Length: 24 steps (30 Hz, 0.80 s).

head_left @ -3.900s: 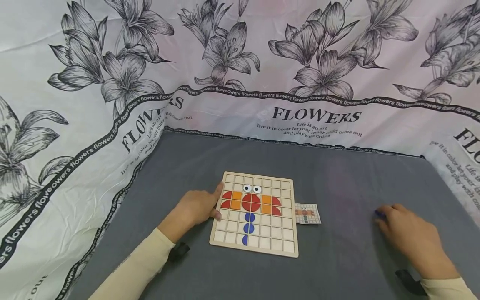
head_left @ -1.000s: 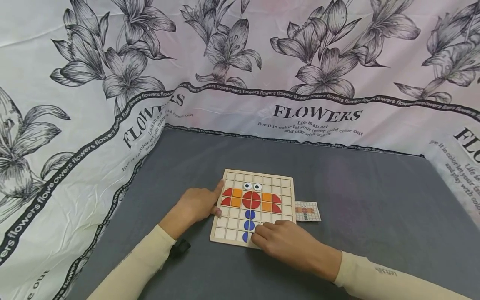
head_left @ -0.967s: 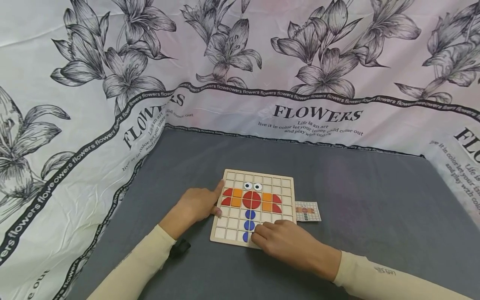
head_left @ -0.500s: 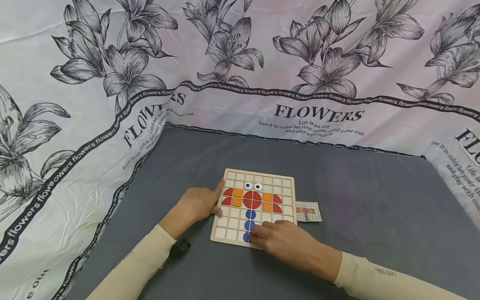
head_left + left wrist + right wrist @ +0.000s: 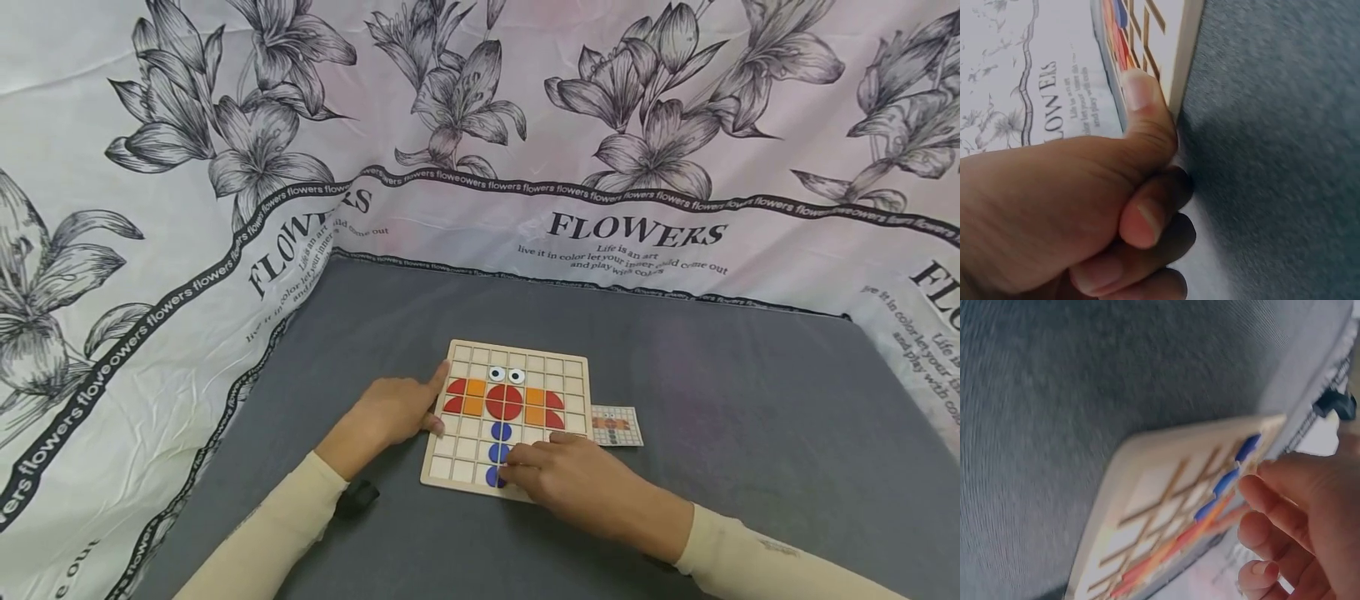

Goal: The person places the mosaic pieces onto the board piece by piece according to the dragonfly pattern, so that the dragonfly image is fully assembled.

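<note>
A square wooden grid board (image 5: pixel 465 448) lies on the table, bearing a figure of flat red, orange and blue pieces with two googly eyes (image 5: pixel 506 375). My left hand (image 5: pixel 384 414) holds its left edge, index finger stretched along the side and thumb over the rim. In the left wrist view the other fingers curl beside the board. My right hand (image 5: pixel 573 479) is over the lower right of the board, fingertips right at the lowest blue circle (image 5: pixel 494 476). In the right wrist view its fingers (image 5: pixel 1259 528) are loosely bent, with nothing visible pinched between them.
A small printed card (image 5: pixel 617 426) with the same figure on a grid lies against the board's right side. Grey cloth (image 5: pixel 735 392) covers the table. A white flower-printed curtain (image 5: pixel 480 217) stands along its back and left.
My right hand came from the table's right side with a dark blue piece to the board's bottom row. The lowest blue half-circle now shows as a circle. My left hand stays put.
</note>
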Each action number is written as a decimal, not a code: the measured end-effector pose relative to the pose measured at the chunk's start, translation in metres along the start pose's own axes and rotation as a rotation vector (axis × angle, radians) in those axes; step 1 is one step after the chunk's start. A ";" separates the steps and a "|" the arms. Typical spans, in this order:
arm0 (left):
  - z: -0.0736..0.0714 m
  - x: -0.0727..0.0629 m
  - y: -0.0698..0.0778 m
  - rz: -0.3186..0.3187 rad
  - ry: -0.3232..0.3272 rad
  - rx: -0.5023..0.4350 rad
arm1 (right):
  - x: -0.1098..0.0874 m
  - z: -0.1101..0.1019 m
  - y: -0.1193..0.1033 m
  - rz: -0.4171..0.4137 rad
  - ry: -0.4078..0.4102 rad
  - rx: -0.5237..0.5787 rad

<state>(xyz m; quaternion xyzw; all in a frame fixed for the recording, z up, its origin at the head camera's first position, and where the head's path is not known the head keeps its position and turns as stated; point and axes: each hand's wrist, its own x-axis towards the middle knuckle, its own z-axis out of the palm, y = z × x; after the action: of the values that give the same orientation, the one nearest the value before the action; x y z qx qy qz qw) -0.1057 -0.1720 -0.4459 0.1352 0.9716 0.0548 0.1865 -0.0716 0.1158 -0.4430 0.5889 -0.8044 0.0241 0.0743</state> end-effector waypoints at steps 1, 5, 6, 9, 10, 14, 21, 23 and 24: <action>0.000 0.000 -0.001 0.003 -0.005 -0.008 | -0.001 -0.002 0.001 0.021 0.021 0.029; 0.002 0.001 -0.005 0.016 -0.011 -0.030 | -0.008 -0.006 0.008 0.081 0.114 0.080; 0.002 0.000 -0.005 0.021 -0.011 -0.036 | -0.011 -0.007 0.010 0.095 0.129 0.088; 0.004 -0.002 -0.009 0.042 -0.001 -0.050 | -0.021 -0.012 0.016 0.137 0.156 0.097; 0.004 -0.002 -0.010 0.053 0.002 -0.055 | -0.024 -0.013 0.017 0.152 0.161 0.103; 0.002 -0.005 -0.019 0.094 0.018 -0.055 | -0.038 -0.018 0.024 0.216 0.191 0.114; -0.010 -0.021 -0.029 0.184 0.184 0.007 | -0.064 -0.029 0.036 0.282 0.240 0.108; -0.015 -0.028 -0.028 0.237 0.281 0.050 | -0.070 -0.033 0.039 0.297 0.250 0.095; -0.018 -0.032 -0.027 0.272 0.326 0.070 | -0.072 -0.035 0.040 0.304 0.255 0.093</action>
<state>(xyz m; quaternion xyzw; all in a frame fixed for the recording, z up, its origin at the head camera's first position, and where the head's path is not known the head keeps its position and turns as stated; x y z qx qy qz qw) -0.0906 -0.2078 -0.4226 0.2608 0.9630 0.0667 0.0127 -0.0853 0.2009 -0.4167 0.4558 -0.8661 0.1463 0.1438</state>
